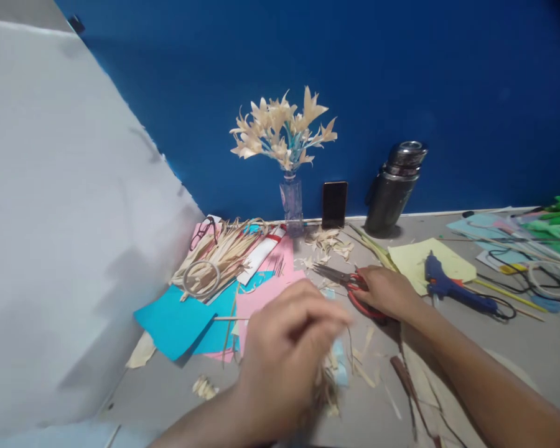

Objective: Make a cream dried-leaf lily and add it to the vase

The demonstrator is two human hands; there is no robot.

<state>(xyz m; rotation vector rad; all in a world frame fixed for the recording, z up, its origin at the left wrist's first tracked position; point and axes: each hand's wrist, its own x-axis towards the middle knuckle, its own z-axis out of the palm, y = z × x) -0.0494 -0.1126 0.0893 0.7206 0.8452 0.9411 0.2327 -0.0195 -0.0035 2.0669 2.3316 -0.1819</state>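
A: From the left, what is lying around the vase (292,205)?

B: A blue sheet (172,317) is lying in front of the vase and to its left. A ring (201,279) is resting left of the vase, on a bundle of dry strips (236,249) that is reaching almost to its foot.

A: And the thin stick (226,318)?

B: It is showing in front of the vase, slightly left, with one end meeting the left hand (289,348).

A: Is that hand gripping it?

B: I cannot tell; its fingers are curling inward, but they are blurring. The vase itself is holding pale flowers (280,118).

A: What is standing right of the vase?

B: A phone (335,204), just beside it. The scissors (338,275) are pointing leftward, in front of the vase and to its right, and the right hand (385,289) is clamping their red handles. A flask (392,193) is standing farther right of the vase, and a glue gun (460,294) is lying on the tabletop (532,348), well to the vase's right, partly covering yellow paper (408,261).
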